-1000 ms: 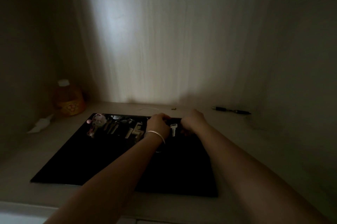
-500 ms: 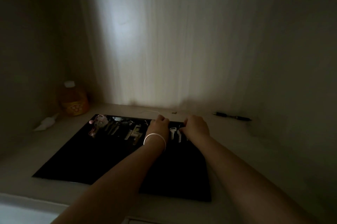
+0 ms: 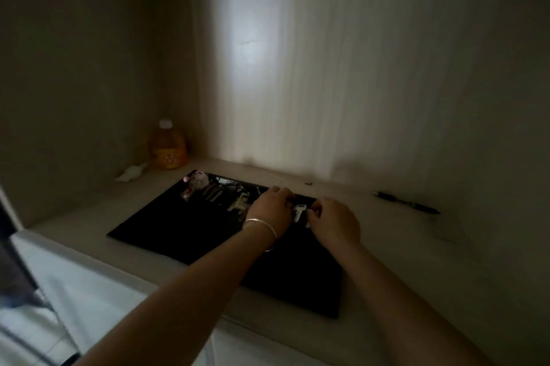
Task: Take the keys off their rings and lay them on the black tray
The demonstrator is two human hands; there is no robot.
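Observation:
The black tray [image 3: 208, 234] lies on the pale shelf. Several keys [image 3: 239, 202] and a pink keychain charm [image 3: 195, 184] sit in a row along its far edge. A pale key [image 3: 299, 212] lies flat on the tray between my hands. My left hand [image 3: 272, 205], with a silver bracelet on the wrist, rests curled just left of that key, fingertips near its head. My right hand [image 3: 334, 222] is curled just right of it and covers most of a second pale key [image 3: 308, 224]. The dim light hides what either hand grips.
An orange bottle [image 3: 168, 148] with a white cap stands in the back left corner, with a small white object [image 3: 131, 173] beside it. A black pen [image 3: 406, 202] lies at the back right, and a tiny dark piece [image 3: 309, 183] behind the tray. Walls close in on all sides.
A second pale key has appeared beside the first, now mostly under my right hand. Both hands stay at the tray's far edge. My view has swung, so the tray looks turned.

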